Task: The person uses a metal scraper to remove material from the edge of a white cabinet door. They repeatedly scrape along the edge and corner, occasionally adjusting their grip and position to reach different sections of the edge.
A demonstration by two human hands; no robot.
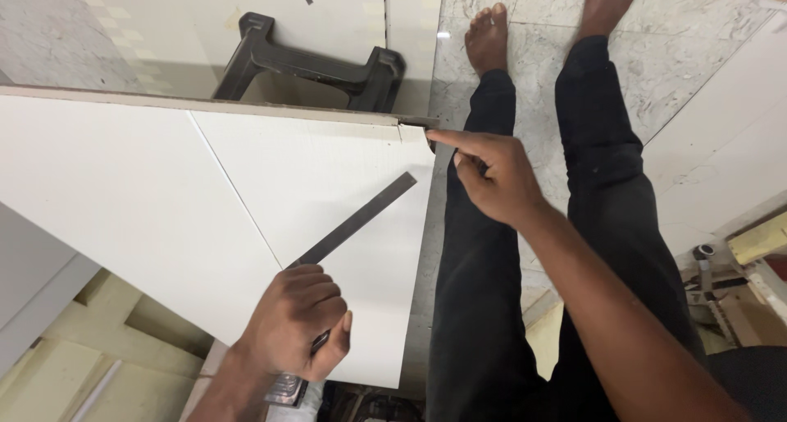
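A large white board (147,200) lies flat in front of me, with a thin line running diagonally across it. My left hand (295,323) is closed around the near end of a long dark metal ruler (361,217) that lies slanted on the board, pointing toward its far right corner. My right hand (492,176) is mostly curled, with the index finger stretched out to touch that chipped corner (414,128). It holds nothing. My legs in black trousers (492,307) and bare feet (488,36) show to the right of the board.
A black plastic stool (311,61) stands on the marble floor (680,53) behind the board. More white panels (721,151) lean at the right, with small tools and wood scraps (730,291) at the right edge. Pale wooden framing (123,348) sits under the board at lower left.
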